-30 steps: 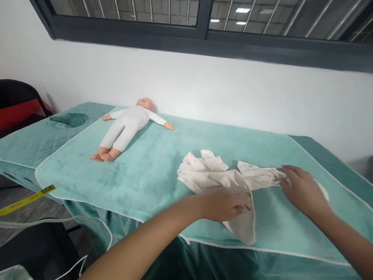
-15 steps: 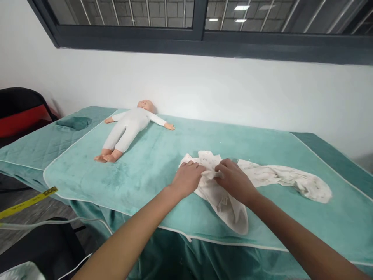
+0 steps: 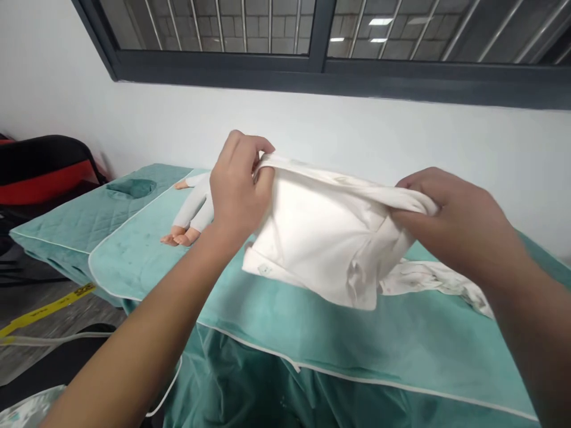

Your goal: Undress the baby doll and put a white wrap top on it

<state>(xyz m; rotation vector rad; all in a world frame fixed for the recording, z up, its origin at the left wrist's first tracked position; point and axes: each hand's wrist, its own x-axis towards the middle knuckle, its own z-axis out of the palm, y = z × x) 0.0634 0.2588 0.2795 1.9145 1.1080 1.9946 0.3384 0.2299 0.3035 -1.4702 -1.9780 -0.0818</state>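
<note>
A small white baby garment (image 3: 325, 232) hangs stretched between my two hands, lifted above the green bed cover. My left hand (image 3: 243, 178) pinches its upper left edge. At the upper right edge, my right hand (image 3: 459, 214) is closed on the cloth. Behind my left hand lies a baby doll (image 3: 194, 208) in a white suit; its head and upper body are mostly hidden. Another printed white baby garment (image 3: 435, 279) lies crumpled on the bed at the right, partly covered by my right hand.
The green bed (image 3: 147, 255) stands against a white wall under a barred window (image 3: 250, 35). At its left end is a face hole (image 3: 131, 188). A black and red chair (image 3: 49, 172) stands beyond. A yellow strap (image 3: 49, 309) and white cable (image 3: 169, 386) are near the front left.
Both hands have lifted the bunched garment off the bed and spread it out, moving apart. The doll's upper part is now behind my left hand.
</note>
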